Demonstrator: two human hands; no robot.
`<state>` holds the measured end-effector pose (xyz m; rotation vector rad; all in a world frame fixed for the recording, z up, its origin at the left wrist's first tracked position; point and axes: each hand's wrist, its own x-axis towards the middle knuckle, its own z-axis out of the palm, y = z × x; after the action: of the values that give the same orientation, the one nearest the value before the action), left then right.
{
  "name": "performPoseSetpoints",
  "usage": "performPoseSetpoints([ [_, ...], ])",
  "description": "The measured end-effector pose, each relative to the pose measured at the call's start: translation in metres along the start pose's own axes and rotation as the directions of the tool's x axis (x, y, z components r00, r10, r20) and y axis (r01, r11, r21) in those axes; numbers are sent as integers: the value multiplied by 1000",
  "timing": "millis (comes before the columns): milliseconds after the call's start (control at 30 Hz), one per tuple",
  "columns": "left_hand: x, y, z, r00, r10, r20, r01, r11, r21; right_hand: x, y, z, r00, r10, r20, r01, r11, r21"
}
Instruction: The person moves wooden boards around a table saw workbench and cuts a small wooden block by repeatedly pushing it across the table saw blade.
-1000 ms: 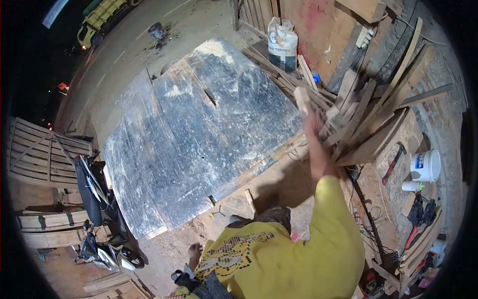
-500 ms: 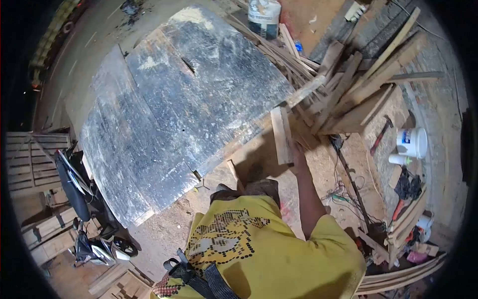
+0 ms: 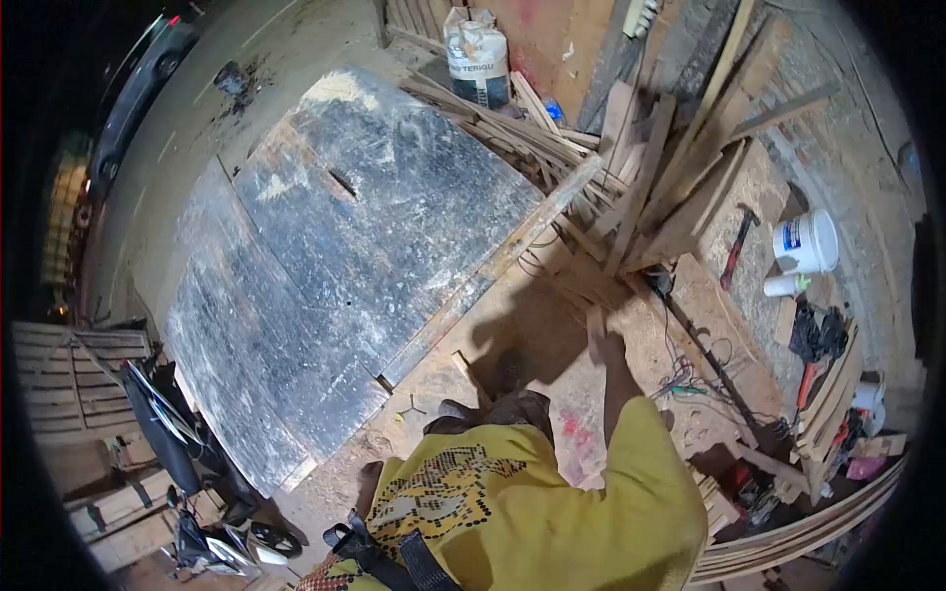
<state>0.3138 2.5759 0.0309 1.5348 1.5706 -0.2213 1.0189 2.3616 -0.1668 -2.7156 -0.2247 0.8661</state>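
Note:
My right hand [image 3: 609, 347] is closed around a short piece of wood [image 3: 595, 321], held low in front of my body and seen nearly end-on. It is apart from the large worktable [image 3: 355, 217], whose dark, paint-spattered board top lies ahead and to the left. A long wooden strip [image 3: 493, 264] runs along the table's near right edge. At the left side of the yellow shirt, a small part of my left hand or arm [image 3: 370, 479] shows; its fingers cannot be made out.
Scrap boards [image 3: 645, 187] lean in a pile beyond the table. A hammer [image 3: 737, 248] lies near a white bucket [image 3: 806, 242] on the right. Cables [image 3: 690, 369] trail over the dusty ground. A flour sack [image 3: 477, 57] stands behind; a motorbike [image 3: 163, 424] is at left.
My right hand has drawn the wood piece away from the table edge and turned it, so less of it shows. The view has shifted slightly, and a car has appeared at upper left.

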Motion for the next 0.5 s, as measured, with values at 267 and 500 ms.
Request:
performPoseSetpoints([
  [267,30,29,-1,995,96,30,-95,995,-4,-47,-189,-157,877,-204,-436,446,685,576],
  [500,39,29,13,988,123,98,-102,975,-199,-87,-75,-50,864,-484,-139,502,849,164],
])
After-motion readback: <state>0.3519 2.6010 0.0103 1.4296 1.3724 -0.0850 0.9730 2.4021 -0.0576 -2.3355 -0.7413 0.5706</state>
